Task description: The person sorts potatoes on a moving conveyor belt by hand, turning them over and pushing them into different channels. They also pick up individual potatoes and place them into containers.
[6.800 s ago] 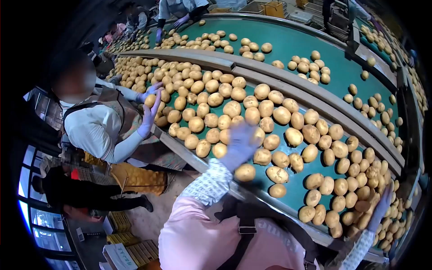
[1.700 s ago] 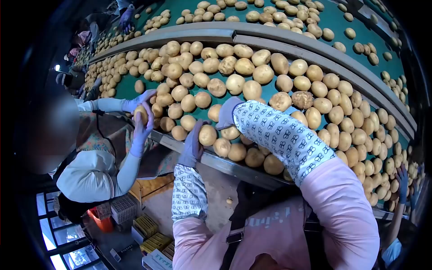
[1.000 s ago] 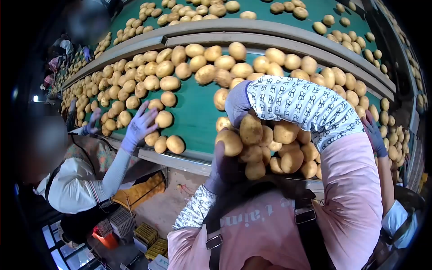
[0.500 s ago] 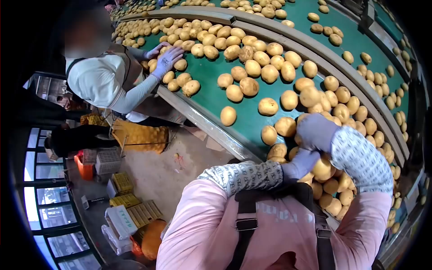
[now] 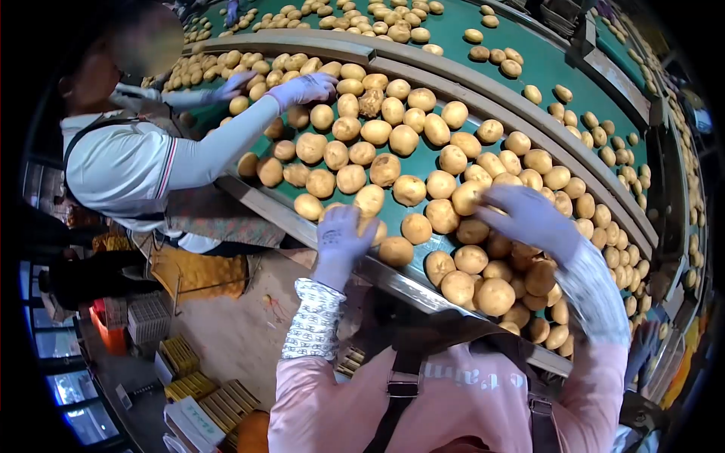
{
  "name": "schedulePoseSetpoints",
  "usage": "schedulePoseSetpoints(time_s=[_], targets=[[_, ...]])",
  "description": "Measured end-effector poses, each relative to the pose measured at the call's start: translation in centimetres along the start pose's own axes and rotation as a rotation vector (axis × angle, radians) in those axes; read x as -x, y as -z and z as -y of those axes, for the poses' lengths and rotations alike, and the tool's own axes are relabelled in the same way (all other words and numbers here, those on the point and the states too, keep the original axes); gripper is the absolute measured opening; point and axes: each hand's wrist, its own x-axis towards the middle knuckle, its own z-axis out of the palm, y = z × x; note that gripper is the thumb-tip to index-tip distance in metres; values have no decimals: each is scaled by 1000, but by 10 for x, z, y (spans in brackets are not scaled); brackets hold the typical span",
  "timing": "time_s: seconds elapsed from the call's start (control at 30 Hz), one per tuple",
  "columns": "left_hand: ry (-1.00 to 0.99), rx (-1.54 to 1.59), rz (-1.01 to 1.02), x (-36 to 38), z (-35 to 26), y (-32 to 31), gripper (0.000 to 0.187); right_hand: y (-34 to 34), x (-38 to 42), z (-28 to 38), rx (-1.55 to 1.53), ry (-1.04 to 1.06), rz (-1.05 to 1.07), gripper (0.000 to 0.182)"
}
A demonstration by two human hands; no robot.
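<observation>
Many potatoes [image 5: 403,140] lie on the green conveyor belt [image 5: 291,198] in front of me. My left hand [image 5: 343,235], in a pale purple glove, is at the belt's near metal edge, its fingers spread against a potato [image 5: 369,200]. Over the heap of potatoes at the right, my right hand [image 5: 529,219], gloved alike, reaches in with its fingers apart, the tips touching a potato [image 5: 467,198]. Neither hand is wrapped round a potato.
A co-worker [image 5: 128,166] at the left reaches over the belt with both gloved hands. A metal divider [image 5: 468,83] separates a second green belt [image 5: 453,30]. Yellow crates [image 5: 181,356] and a white box [image 5: 195,423] stand on the floor.
My left hand has moved left, away from my right hand, and its fingers have opened. My right hand has opened too. More potatoes cover the middle of the belt. The co-worker reaches further over it.
</observation>
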Motion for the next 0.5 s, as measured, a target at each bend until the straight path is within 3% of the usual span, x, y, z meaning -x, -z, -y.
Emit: schedulePoseSetpoints(time_s=[0.07, 0.17, 0.23, 0.33, 0.4, 0.47, 0.5], targets=[[-21, -50, 125, -1, -5, -3, 44, -38, -80, 15, -79, 35, 36, 41], [108, 70, 238, 2, -25, -2, 58, -83, -165, 11, 97, 29, 220, 45], [99, 93, 318, 11, -29, -1, 71, -86, -186, 19, 229, -12, 382, 49], [181, 293, 384, 10, -42, -8, 74, -81, -184, 15, 130, -11, 489, 54], [341, 443, 501, -2, -49, -11, 76, -79, -179, 2, 1, 24, 511, 59], [475, 507, 589, -2, -53, -18, 77, -81, -188, 0, 69, 10, 697, 65], [637, 758, 643, 6, -61, -23, 73, -90, -191, -7, 119, 30, 794, 59]])
